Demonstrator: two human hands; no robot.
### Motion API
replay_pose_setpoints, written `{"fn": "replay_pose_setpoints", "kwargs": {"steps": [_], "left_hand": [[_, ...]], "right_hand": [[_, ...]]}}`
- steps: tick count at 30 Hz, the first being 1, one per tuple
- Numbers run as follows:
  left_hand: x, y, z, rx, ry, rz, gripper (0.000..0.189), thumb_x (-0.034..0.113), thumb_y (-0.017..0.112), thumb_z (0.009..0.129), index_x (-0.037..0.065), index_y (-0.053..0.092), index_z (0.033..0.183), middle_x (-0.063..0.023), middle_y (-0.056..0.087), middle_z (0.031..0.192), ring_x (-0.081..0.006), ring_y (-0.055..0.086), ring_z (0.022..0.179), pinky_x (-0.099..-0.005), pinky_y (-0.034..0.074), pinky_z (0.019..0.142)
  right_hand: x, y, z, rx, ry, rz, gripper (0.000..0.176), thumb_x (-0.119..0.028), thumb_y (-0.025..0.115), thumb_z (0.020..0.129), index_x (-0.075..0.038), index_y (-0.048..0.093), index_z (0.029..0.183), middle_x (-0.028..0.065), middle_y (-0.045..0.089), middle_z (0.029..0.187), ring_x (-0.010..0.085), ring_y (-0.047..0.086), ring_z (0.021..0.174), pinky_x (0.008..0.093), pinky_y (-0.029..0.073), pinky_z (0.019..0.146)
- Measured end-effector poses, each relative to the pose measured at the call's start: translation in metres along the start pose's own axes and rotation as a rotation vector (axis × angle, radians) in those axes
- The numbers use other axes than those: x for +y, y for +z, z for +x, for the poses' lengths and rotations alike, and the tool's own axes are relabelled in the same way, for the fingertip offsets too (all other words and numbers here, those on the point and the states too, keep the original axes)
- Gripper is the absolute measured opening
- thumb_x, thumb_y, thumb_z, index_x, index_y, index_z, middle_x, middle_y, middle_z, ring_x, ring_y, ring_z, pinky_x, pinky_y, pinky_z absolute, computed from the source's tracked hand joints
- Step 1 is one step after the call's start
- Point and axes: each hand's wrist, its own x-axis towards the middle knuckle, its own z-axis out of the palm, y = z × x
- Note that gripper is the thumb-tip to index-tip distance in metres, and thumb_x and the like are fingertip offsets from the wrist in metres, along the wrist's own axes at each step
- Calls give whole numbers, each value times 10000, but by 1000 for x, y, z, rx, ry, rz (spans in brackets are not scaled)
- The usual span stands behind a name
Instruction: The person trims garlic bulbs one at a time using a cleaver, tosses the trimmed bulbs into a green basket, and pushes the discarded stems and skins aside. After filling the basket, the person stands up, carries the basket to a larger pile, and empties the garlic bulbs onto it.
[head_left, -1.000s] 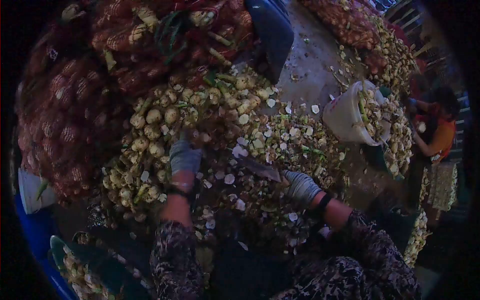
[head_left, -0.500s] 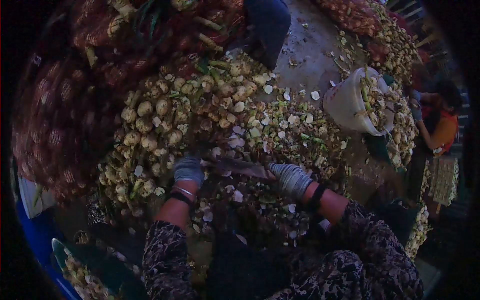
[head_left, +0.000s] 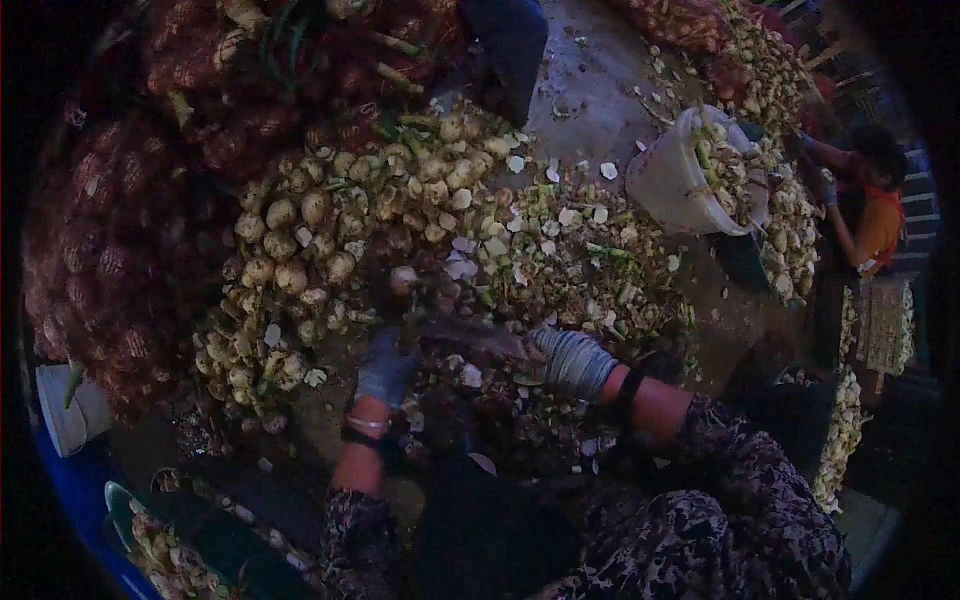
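My right hand [head_left: 577, 362], in a pale grey knitted glove, is closed round the handle of a knife. The knife's broad dark blade [head_left: 475, 337] points left towards my other hand. My left hand [head_left: 388, 368], gloved too and slightly blurred, looks closed beside the blade's tip; what it grips is too dark to make out. A pale round bulb [head_left: 403, 280] shows just above it; whether it is held cannot be told. In front lies a heap of pale bulbs [head_left: 290, 275], some with stalks. Cut stalks and peelings [head_left: 560, 250] cover the ground to its right.
Full red mesh sacks [head_left: 110, 260] stand on the left. A tilted white bucket [head_left: 670, 180] of bulbs and stalks is at back right, near a co-worker [head_left: 875, 215] in orange. Lower left is a green-rimmed container [head_left: 120, 500] with bulbs, by a white tub [head_left: 70, 405].
My left hand has moved down and slightly right in view, and a pale bulb now shows above it. The knife stays in my right hand. The view has shifted slightly.
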Motion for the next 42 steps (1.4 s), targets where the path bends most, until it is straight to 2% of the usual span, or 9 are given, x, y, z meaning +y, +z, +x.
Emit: {"fn": "replay_pose_setpoints", "kwargs": {"steps": [7,11,15,20,26,28,35,39,42], "left_hand": [[-38,60,-57,-368,21,-1315,305,150,603,905,41,619,1189,-95,662,1110,-213,632,989,-343,524,845],[60,-38,-78,-179,260,-677,336,74,560,935,41,549,1270,-90,594,1229,-193,550,1127,-320,480,939],[108,-69,-75,-264,-52,-751,530,125,716,821,55,518,1308,-102,605,1222,-202,576,1095,-328,476,942],[108,-58,-63,-178,229,-387,611,109,749,764,67,503,1322,-105,591,1251,-204,583,1102,-348,493,919],[116,-58,-60,9,57,-1094,674,151,769,735,59,466,1330,-110,562,1264,-193,542,1173,-361,482,955],[107,-60,-54,73,100,-1227,638,151,778,769,53,475,1321,-100,559,1256,-190,542,1160,-343,472,970],[108,-47,-45,-216,152,-1337,621,142,761,807,64,460,1345,-70,544,1289,-174,540,1149,-326,462,979],[106,-40,-43,-263,94,-1225,611,191,719,841,58,434,1365,-78,535,1293,-189,536,1161,-346,439,1000],[112,-41,-44,-212,124,-1084,615,133,725,827,64,436,1365,-65,546,1280,-180,538,1155,-342,443,998]], "right_hand": [[-71,-18,4,-187,-102,-2,345,-326,653,815,-106,573,1068,160,647,883,378,629,846,460,506,725],[-53,-13,19,-175,-115,-136,323,-329,636,820,-115,588,1057,147,649,870,370,632,820,460,509,726],[28,21,14,-49,156,-63,438,-418,669,815,-64,588,1059,168,655,872,361,643,825,448,512,741],[-80,-8,16,88,17,388,598,-523,697,797,-39,583,1128,192,656,928,372,637,878,426,502,773],[-66,-15,36,110,-110,390,478,-463,640,876,-62,591,1132,162,653,858,306,645,775,394,513,702],[-59,-12,24,-122,396,969,385,-446,598,923,-110,611,1110,87,626,802,170,610,652,329,495,560],[-80,30,16,-187,554,1725,347,-472,600,923,-158,586,1070,-6,594,777,86,471,520,255,410,461],[-78,19,22,-186,512,1573,355,-476,593,925,-151,595,1067,-7,597,784,100,516,559,288,432,483],[-41,18,28,-146,352,647,291,-312,625,919,-119,577,1131,74,643,808,203,626,654,365,494,543]]}}
